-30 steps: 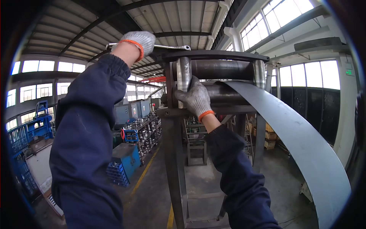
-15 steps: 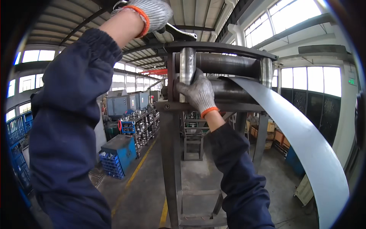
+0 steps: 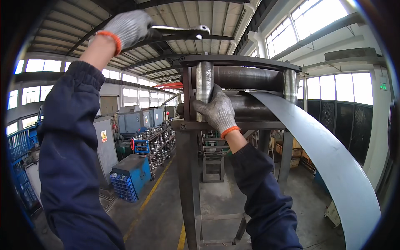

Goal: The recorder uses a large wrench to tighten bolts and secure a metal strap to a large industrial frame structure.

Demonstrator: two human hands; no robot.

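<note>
Raised at the upper left, my left hand (image 3: 129, 28) in a grey knit glove with an orange cuff is closed around a wrench (image 3: 183, 30). The wrench's ring end points right, above the roller frame (image 3: 241, 59) and apart from it. My right hand (image 3: 217, 109), gloved the same way, grips the upright steel post (image 3: 204, 79) at the frame's left side, with the thumb across its front. Behind the post lie two dark horizontal rollers, the upper roller (image 3: 246, 78) and the lower roller (image 3: 250, 107). A shiny metal strip (image 3: 321, 146) comes out between them and curves down to the right.
A second steel post (image 3: 290, 85) stands at the frame's right. Dark legs (image 3: 189, 179) carry the frame above the floor. Further left are a blue cabinet (image 3: 139, 173), blue crates (image 3: 123, 187), a rack of metal parts (image 3: 156, 146) and grey machines (image 3: 133, 121).
My left hand has moved left and slightly down with the wrench, whose ring end has lifted off the frame's top. My right hand stays on the post.
</note>
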